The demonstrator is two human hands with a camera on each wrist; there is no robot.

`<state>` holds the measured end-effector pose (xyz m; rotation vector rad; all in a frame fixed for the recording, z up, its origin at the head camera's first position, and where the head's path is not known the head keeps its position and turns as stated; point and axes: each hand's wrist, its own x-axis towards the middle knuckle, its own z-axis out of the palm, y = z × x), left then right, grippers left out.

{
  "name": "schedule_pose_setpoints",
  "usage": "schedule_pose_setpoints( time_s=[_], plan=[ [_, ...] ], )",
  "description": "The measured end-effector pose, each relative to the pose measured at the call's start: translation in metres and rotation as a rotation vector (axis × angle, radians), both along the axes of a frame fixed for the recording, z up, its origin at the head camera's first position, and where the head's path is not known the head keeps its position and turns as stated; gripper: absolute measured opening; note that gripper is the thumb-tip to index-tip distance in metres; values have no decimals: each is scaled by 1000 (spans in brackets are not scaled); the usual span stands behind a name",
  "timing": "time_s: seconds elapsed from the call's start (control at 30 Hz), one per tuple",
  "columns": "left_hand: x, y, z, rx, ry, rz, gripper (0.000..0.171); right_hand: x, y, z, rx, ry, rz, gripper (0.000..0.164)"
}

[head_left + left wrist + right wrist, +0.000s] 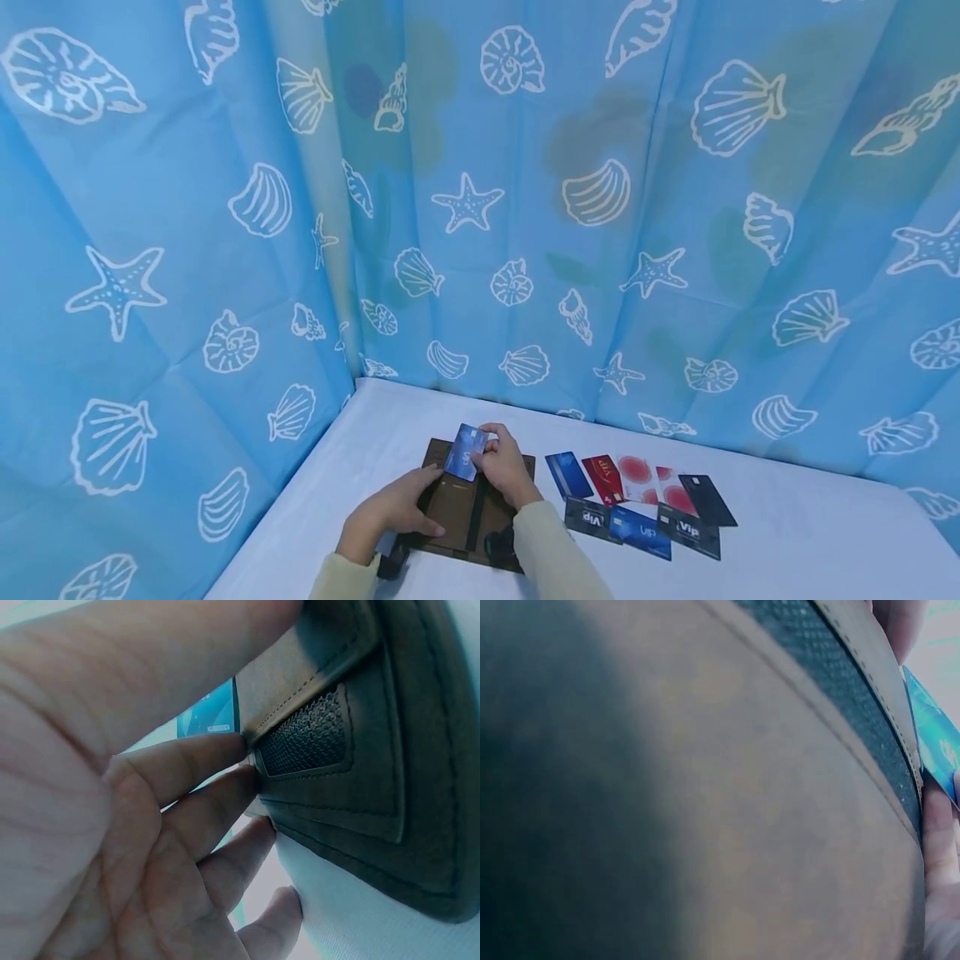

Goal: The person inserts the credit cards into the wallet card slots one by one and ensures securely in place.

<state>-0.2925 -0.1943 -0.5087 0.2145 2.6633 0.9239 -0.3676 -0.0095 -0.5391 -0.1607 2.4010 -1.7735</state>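
Note:
In the head view, an opened brown wallet (453,521) lies on the white table, with a dark strip down its middle. My right hand (506,467) pinches a blue card (467,450) above the top of the wallet's left half. The card's lower end meets the edge of a pocket; how far it sits inside cannot be seen. My left hand (397,504) grips the wallet's left side, thumb on its face. In the left wrist view, the fingers (217,795) touch the wallet's edge beside a mesh window (311,739).
Right of the wallet lie several loose, partly overlapping cards: a blue card (568,477), a red card (602,477), a white card with red circles (636,473), a black card (708,500) and others. A blue shell-patterned curtain (480,208) borders the table (420,408) behind and at left.

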Motion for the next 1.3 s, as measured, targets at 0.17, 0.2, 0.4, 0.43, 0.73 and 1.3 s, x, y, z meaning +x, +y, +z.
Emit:
schedule_pose_setpoints(
  time_s=[0.17,0.2,0.4,0.43,0.73,1.3],
  plan=[
    [-2,0,4,8,16,-6,86,-4,0,2,4,18,7,43],
    [-2,0,5,10,17,-12,86,-4,0,1,-1,19,10,43],
    [1,2,-4,31,-19,-35,87,5,5,-5,0,1,24,42],
    [1,2,-5,33,-21,-32,87,6,6,-6,3,4,24,42],
    [-1,1,0,6,10,-22,87,-1,3,-5,-6,25,31,42],
    [-1,2,-1,-6,-2,6,87,-3,4,-6,5,4,39,39]
  ],
)
